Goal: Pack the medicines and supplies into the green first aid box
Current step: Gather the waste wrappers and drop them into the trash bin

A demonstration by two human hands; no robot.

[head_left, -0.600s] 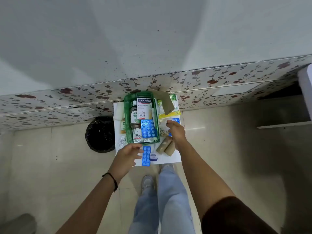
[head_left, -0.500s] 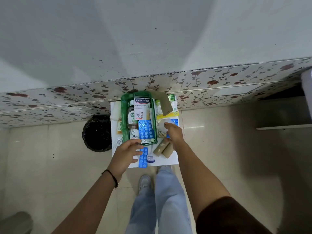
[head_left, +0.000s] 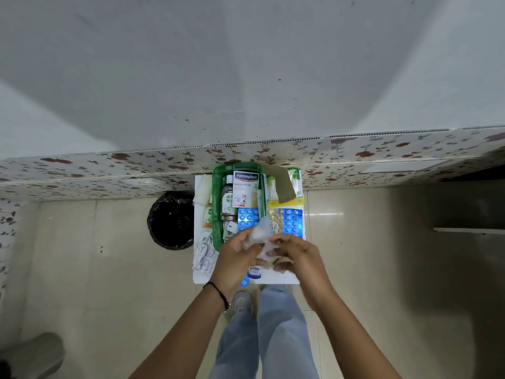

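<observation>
The green first aid box point(head_left: 217, 203) stands on a small white table point(head_left: 284, 279). In it lie a Hansaplast carton point(head_left: 245, 188), a brown Dettol bottle point(head_left: 227, 199) and a blue pill strip point(head_left: 248, 218). Both hands meet just in front of the box. My left hand point(head_left: 236, 258) and my right hand point(head_left: 296, 255) together pinch a clear, crumpled plastic packet point(head_left: 259, 233), blurred by motion. Under the hands show a small blue-lidded jar point(head_left: 254, 272) and the tip of another blue strip point(head_left: 244, 282).
Right of the box lie a yellow pill strip point(head_left: 275, 220), a blue strip point(head_left: 293, 221), a cardboard flap point(head_left: 282, 184) and green packets. Silver foil strips point(head_left: 203, 253) lie at the table's left. A black bin point(head_left: 170, 220) stands on the floor to the left. My legs are below the table.
My right hand left the strips at the right and came to the middle. My left hand rose from the blue strip. Both now hold a clear packet between them.
</observation>
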